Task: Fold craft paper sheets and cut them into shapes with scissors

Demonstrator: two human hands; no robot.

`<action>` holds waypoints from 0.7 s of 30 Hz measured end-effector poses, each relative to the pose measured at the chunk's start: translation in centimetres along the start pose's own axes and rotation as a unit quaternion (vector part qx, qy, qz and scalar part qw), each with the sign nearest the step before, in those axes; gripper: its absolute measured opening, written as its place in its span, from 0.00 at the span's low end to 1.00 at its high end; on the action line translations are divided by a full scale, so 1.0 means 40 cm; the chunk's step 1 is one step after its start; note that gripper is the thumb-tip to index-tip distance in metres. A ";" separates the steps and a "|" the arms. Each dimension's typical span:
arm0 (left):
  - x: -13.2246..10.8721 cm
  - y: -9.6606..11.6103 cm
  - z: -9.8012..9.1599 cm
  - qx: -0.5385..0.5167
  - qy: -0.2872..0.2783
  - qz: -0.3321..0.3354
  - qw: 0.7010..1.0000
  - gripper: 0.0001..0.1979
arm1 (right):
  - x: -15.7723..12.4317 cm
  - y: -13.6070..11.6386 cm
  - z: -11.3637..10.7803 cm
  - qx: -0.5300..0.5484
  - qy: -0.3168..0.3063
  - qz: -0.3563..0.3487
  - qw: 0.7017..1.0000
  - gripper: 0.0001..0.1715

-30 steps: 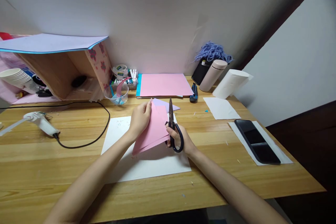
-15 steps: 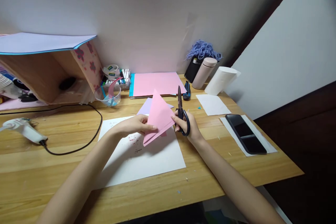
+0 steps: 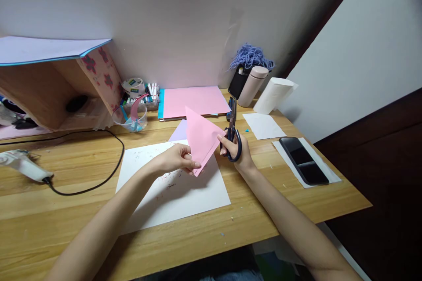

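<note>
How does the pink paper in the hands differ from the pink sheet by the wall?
The pink paper is tilted up between left hand and right hand; the pink sheet lies flat. The pink paper looks roughly triangular, the pink sheet four-sided. Both share similar pink.

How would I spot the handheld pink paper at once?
On the wooden table lies a large white sheet. Above it, the left hand grips the pink paper. Unlike the flat pink sheet near the wall, it is raised and pointed.
</note>
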State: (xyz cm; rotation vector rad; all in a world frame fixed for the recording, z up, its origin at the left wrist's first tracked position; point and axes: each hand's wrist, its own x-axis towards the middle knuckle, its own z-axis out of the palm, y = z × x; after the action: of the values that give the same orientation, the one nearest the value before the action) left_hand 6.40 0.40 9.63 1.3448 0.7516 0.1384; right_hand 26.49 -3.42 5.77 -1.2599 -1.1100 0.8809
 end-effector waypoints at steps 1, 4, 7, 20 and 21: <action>0.002 -0.001 0.005 -0.005 0.011 0.002 1.000 0.15 | 0.000 -0.003 -0.002 0.000 0.002 -0.004 1.000 0.15; 0.008 -0.004 0.015 -0.019 0.035 0.006 0.999 0.14 | 0.002 -0.009 -0.005 -0.003 0.008 -0.014 1.000 0.15; 0.013 -0.011 0.015 -0.024 0.029 0.013 0.999 0.14 | 0.004 -0.010 -0.009 -0.013 0.020 -0.019 1.000 0.16; 0.011 -0.005 0.011 0.032 0.012 0.048 0.998 0.15 | 0.009 -0.022 -0.019 0.001 0.006 -0.013 1.000 0.18; 0.012 -0.006 0.012 0.038 0.012 0.046 0.998 0.15 | 0.010 -0.022 -0.020 0.003 0.002 -0.013 1.000 0.18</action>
State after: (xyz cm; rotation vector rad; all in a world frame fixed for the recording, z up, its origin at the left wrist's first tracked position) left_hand 6.97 0.17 9.23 1.4528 0.7218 0.2004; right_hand 27.30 -3.37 6.74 -1.2383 -1.1179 0.8611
